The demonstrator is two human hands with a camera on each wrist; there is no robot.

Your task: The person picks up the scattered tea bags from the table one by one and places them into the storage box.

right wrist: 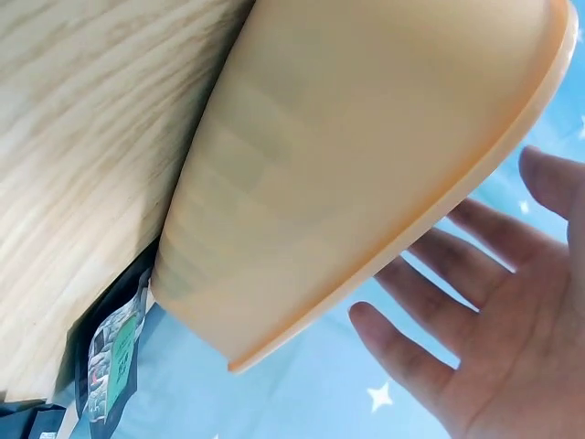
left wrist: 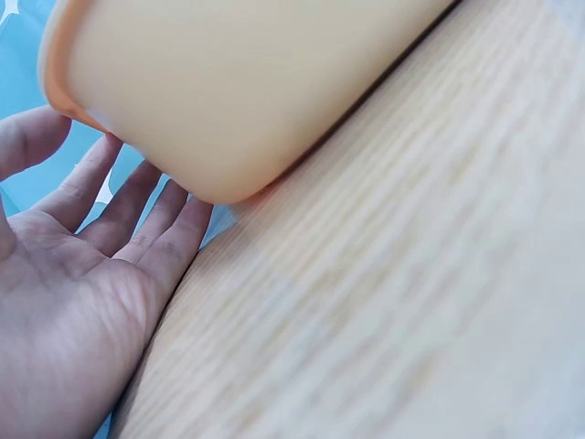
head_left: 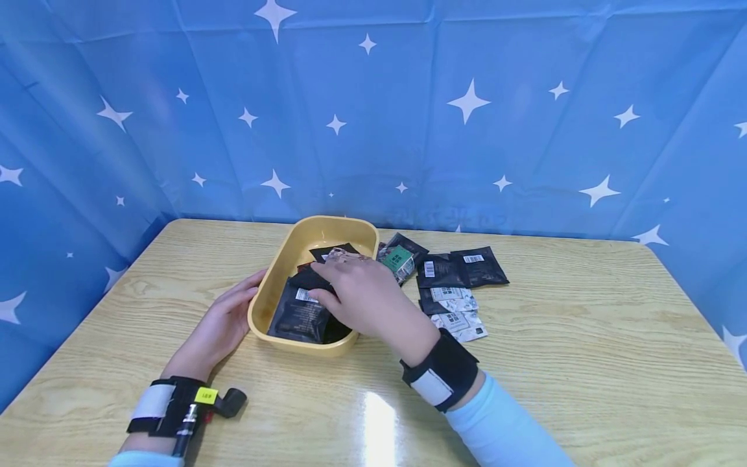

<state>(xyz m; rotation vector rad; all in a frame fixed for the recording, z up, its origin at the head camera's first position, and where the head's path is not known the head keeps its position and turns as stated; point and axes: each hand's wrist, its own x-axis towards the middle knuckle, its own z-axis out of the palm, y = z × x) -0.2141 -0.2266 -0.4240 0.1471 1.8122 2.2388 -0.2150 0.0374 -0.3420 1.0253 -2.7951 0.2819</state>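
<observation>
A yellow plastic bin (head_left: 315, 347) stands on the table with several flat packets inside. One black packet (head_left: 299, 316) with a white barcode label lies in its near part; darker and patterned ones lie toward the far part. My left hand (head_left: 224, 321) touches the bin's left side, its fingers nearly straight against the wall in the left wrist view. Over the bin's right rim reaches my right hand (head_left: 373, 298), fingers above the packets. In the right wrist view this hand's fingers are spread and some tips are hidden behind the rim; I see nothing held.
Right of the bin, a packet with a green label (head_left: 399, 261) lies close to its wall. Beside it are black packets (head_left: 461, 267) and white patterned packets (head_left: 461, 324), overlapping. A blue star-printed curtain (head_left: 408, 130) hangs behind the wooden table (head_left: 583, 337).
</observation>
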